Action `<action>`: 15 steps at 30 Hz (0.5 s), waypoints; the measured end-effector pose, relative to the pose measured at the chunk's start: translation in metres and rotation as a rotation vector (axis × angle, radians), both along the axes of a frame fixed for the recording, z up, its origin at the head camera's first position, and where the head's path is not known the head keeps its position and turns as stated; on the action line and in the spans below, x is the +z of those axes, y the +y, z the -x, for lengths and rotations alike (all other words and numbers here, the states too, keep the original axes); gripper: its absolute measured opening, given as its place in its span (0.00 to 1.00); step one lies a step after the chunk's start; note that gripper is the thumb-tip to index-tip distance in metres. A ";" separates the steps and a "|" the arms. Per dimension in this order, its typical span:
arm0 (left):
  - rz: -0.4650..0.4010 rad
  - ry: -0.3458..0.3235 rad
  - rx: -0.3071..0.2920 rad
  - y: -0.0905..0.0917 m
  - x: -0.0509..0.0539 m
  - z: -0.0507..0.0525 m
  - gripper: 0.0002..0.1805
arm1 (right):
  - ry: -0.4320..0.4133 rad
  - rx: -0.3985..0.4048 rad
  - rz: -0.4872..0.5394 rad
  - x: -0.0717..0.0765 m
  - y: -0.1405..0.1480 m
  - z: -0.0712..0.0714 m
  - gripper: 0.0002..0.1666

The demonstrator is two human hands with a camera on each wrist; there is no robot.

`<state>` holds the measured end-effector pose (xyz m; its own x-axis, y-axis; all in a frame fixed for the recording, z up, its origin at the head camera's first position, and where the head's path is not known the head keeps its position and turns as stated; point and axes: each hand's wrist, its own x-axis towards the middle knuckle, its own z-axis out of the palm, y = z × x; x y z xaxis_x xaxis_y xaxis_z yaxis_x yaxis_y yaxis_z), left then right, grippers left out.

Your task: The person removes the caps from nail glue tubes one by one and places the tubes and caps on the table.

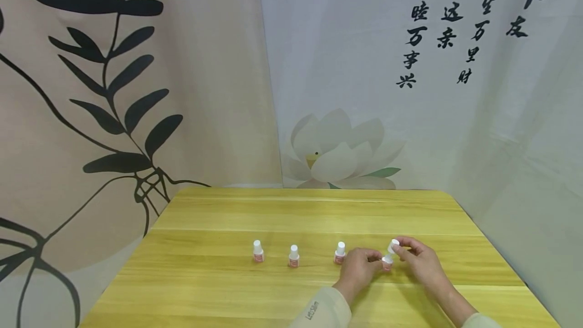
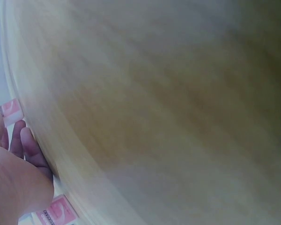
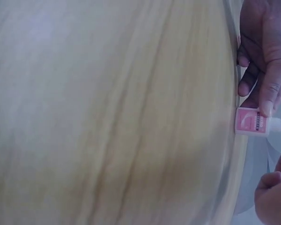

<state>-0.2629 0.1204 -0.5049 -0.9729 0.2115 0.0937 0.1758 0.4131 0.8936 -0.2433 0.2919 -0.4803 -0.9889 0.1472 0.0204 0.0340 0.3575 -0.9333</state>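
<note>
head view: a left hand point(image 1: 360, 267) pinches a small, pink-labelled white plastic bottle point(image 1: 387, 267); a right hand point(image 1: 421, 260) pinches a white cylindrical cap point(image 1: 394, 242) above it. three capped lookalikes point(image 1: 294, 257) stand left of that bottle on the yellow wood-grain tabletop point(image 1: 218, 292). left wrist: the left hand's grip shows partly. right wrist: white nozzle point(image 3: 275, 124) bare atop the bottle.

I watched remotely, left hand point(image 1: 359, 268) gripped small bottle point(image 1: 387, 266), right hand point(image 1: 420, 259) pinched white cap point(image 1: 393, 244) by its nozzle point(image 1: 387, 256), three capped bottles point(image 1: 293, 257) stood leftward on wooden table point(image 1: 218, 292)
</note>
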 end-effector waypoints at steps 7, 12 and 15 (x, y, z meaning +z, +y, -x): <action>0.009 0.023 0.003 -0.001 0.001 0.000 0.04 | 0.008 -0.015 0.022 0.003 0.002 -0.001 0.27; 0.004 0.014 0.001 -0.001 0.001 0.000 0.05 | 0.025 -0.022 0.029 0.004 0.005 -0.002 0.28; 0.005 0.010 0.004 0.000 0.001 0.000 0.05 | 0.043 -0.031 0.041 0.003 0.006 -0.002 0.28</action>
<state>-0.2624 0.1201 -0.5038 -0.9728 0.2079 0.1026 0.1832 0.4184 0.8896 -0.2418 0.2974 -0.4769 -0.9823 0.1791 0.0557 0.0044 0.3187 -0.9479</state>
